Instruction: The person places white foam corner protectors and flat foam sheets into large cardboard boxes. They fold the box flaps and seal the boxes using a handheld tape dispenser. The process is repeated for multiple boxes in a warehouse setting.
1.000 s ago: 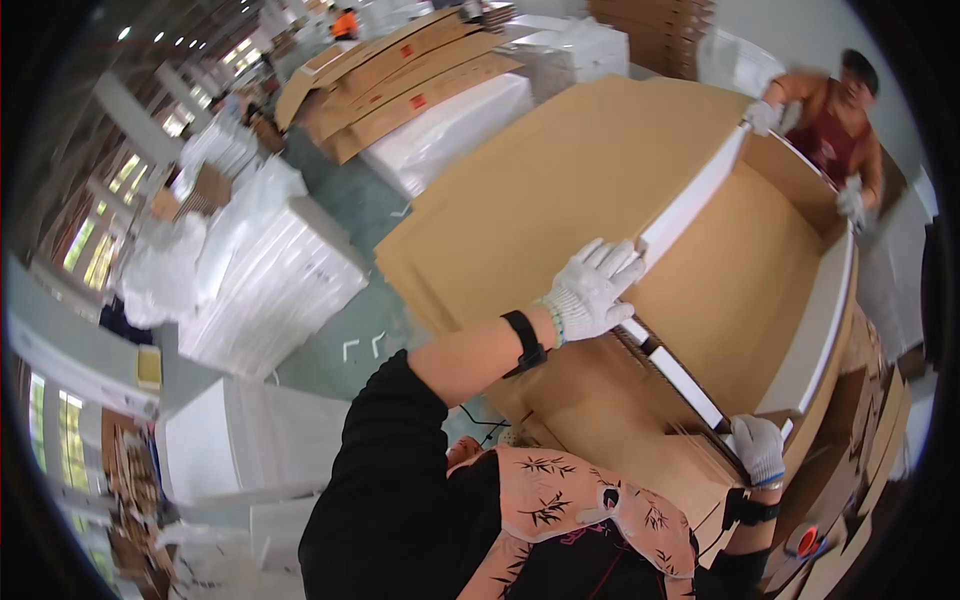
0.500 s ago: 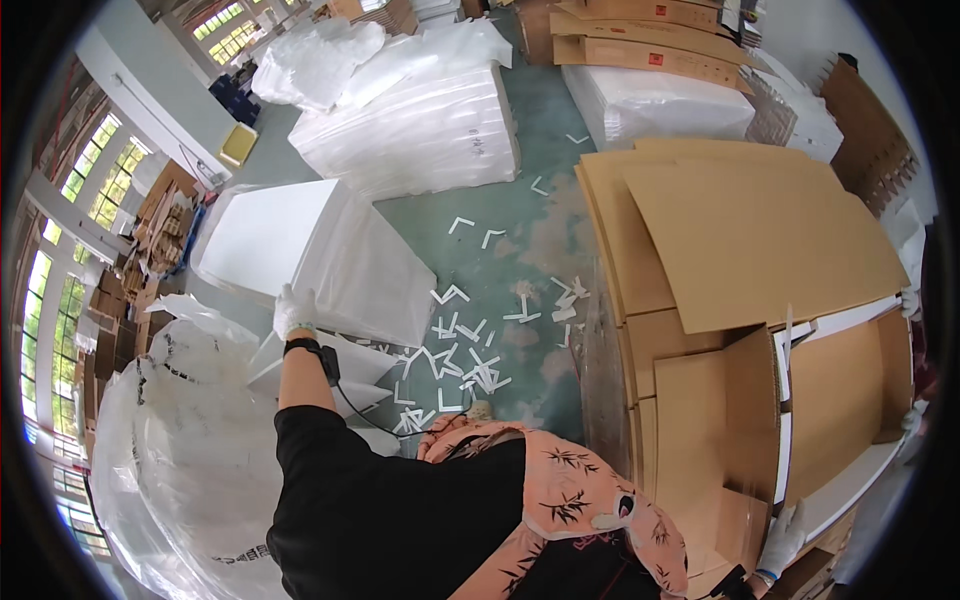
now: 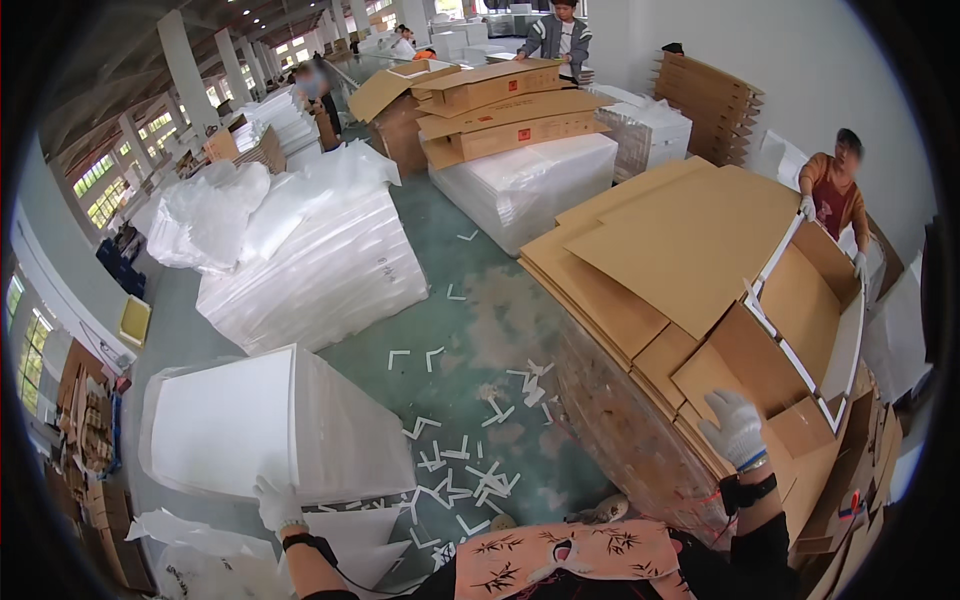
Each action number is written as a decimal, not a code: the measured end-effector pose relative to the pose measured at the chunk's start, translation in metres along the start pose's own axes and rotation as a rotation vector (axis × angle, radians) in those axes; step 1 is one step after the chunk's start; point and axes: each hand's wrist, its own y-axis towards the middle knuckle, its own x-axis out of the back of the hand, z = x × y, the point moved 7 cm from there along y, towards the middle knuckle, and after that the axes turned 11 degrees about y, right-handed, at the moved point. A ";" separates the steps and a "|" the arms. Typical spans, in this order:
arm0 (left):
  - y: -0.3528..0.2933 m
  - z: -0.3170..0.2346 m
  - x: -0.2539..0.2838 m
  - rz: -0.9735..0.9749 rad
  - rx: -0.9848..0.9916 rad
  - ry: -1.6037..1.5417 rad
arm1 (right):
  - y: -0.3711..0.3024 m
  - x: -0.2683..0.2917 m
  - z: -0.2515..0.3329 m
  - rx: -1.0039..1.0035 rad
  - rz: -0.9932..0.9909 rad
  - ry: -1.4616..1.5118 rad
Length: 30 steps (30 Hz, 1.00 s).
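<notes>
My left hand (image 3: 276, 503), in a white glove, touches the near edge of a white sheet (image 3: 225, 420) on top of a plastic-wrapped stack at the lower left. Its fingers reach up onto the sheet, the thumb apart. My right hand (image 3: 733, 428), also gloved, is raised with spread fingers and holds nothing. It hovers beside an open brown carton (image 3: 800, 290) whose upper edges carry white L-shaped strips (image 3: 783, 348). Across that carton, a co-worker (image 3: 835, 190) rests gloved hands on its far edges. Flat brown cardboard sheets (image 3: 690, 240) lie to its left.
Loose white L-shaped pieces (image 3: 490, 480) are scattered over the green floor. Wrapped white stacks (image 3: 320, 265) stand ahead on the left and farther back (image 3: 530, 185), the latter topped with flat cartons (image 3: 510, 125). Another person (image 3: 556, 45) stands behind them. Crumpled plastic film (image 3: 215, 560) lies at lower left.
The view has tilted up and swung right. My right hand has left the carton's near edge and risen, fingers spread. My left hand remains at the white sheet's near edge.
</notes>
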 end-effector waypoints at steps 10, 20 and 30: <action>0.073 0.109 -0.078 0.014 0.425 -1.513 | 0.052 -0.015 0.121 0.130 0.019 0.099; -0.075 -0.216 -0.025 0.930 -0.100 -1.883 | 0.076 -0.057 0.094 -0.270 0.204 0.816; -0.504 -0.471 0.082 1.462 -1.567 -0.899 | -0.007 -0.025 -0.108 -0.763 -0.895 2.030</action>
